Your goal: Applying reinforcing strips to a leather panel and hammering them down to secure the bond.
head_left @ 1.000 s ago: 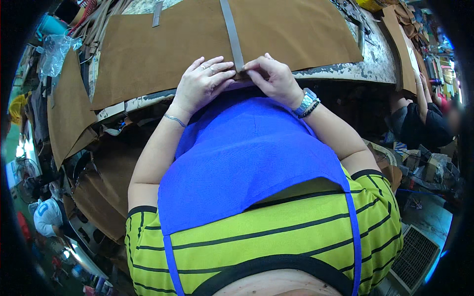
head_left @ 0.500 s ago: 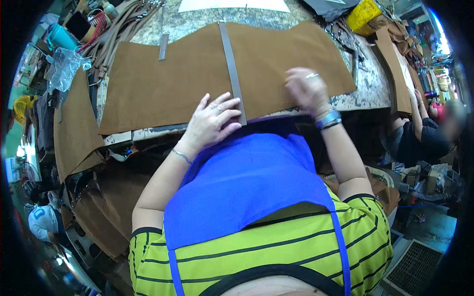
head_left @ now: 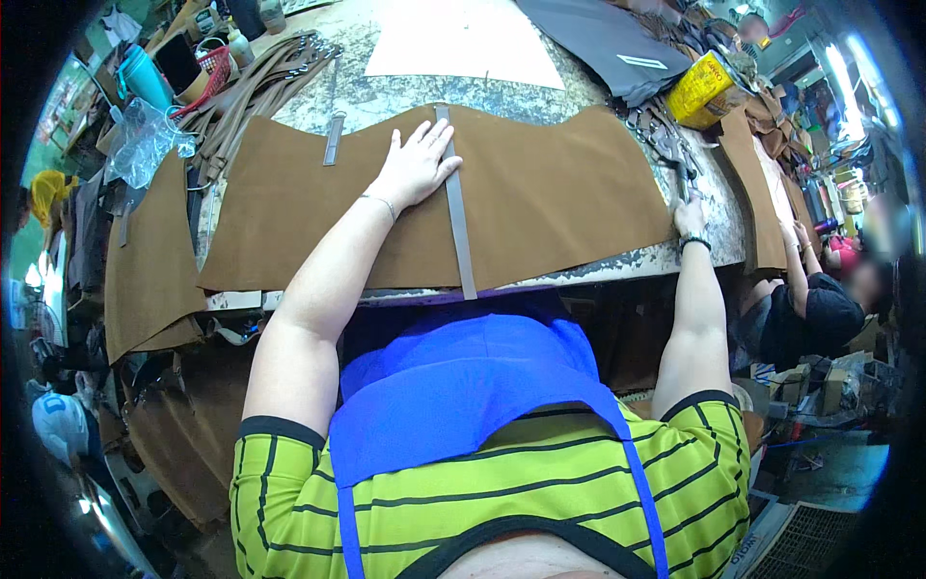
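A large brown panel, cloth or leather (head_left: 559, 207), lies spread along the near side of the worktable (head_left: 386, 96). Down its middle runs a long grey strap (head_left: 458, 227), its lower end just past the panel's near edge. My left hand (head_left: 417, 166) rests flat with fingers stretched out, beside and partly over the strap's upper part. Off the panel's right end, my right hand (head_left: 690, 214) is closed round the near end of a dark metal hand tool (head_left: 683, 180), whose kind I cannot make out. A short grey strap (head_left: 334, 140) lies at the panel's upper left.
Beige straps with metal hooks (head_left: 231, 121) are heaped at the left. A white sheet (head_left: 463, 48) and dark grey material (head_left: 608, 48) lie at the back. At the right stands a yellow can (head_left: 702, 92) near metal parts. A person (head_left: 805, 309) sits at the far right.
My left hand has slid away from me, from the strap's near end to its upper part. My right hand has left the panel, moved right and closed on the dark tool.
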The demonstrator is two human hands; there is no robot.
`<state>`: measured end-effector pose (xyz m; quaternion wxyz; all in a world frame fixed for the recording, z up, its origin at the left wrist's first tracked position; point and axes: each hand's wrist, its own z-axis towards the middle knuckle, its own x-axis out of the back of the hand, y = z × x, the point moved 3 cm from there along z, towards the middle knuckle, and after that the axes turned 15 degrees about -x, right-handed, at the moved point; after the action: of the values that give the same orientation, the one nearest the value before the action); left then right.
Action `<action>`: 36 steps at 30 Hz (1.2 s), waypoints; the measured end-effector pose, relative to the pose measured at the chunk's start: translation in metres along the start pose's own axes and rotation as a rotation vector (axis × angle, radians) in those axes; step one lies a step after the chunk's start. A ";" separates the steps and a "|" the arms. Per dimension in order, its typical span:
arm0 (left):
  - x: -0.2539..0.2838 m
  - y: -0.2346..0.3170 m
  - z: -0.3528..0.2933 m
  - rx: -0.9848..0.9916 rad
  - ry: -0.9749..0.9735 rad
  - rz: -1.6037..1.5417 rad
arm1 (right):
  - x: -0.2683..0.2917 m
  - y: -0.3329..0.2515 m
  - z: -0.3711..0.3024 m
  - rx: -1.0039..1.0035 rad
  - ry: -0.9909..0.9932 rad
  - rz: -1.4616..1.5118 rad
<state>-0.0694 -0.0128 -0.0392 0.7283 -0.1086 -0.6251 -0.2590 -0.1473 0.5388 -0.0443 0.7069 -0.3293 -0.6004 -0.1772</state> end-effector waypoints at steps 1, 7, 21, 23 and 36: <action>-0.002 -0.007 0.003 0.033 0.005 -0.006 | 0.001 0.007 0.002 0.013 0.001 0.045; -0.003 -0.030 0.017 0.039 0.038 0.063 | 0.030 -0.010 -0.049 -0.147 -0.239 0.636; -0.009 -0.063 0.043 0.139 0.063 -0.076 | 0.017 -0.210 -0.286 0.872 -0.562 0.474; -0.010 -0.065 0.041 0.145 0.070 -0.059 | 0.019 -0.217 -0.291 0.869 -0.649 0.202; -0.014 -0.060 0.033 0.115 0.167 0.166 | 0.053 -0.106 -0.352 0.861 -0.751 0.305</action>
<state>-0.1295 -0.0441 -0.0566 0.8018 -0.0962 -0.5648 -0.1697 0.0529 0.2314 0.0115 0.5333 -0.1356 -0.7733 0.3150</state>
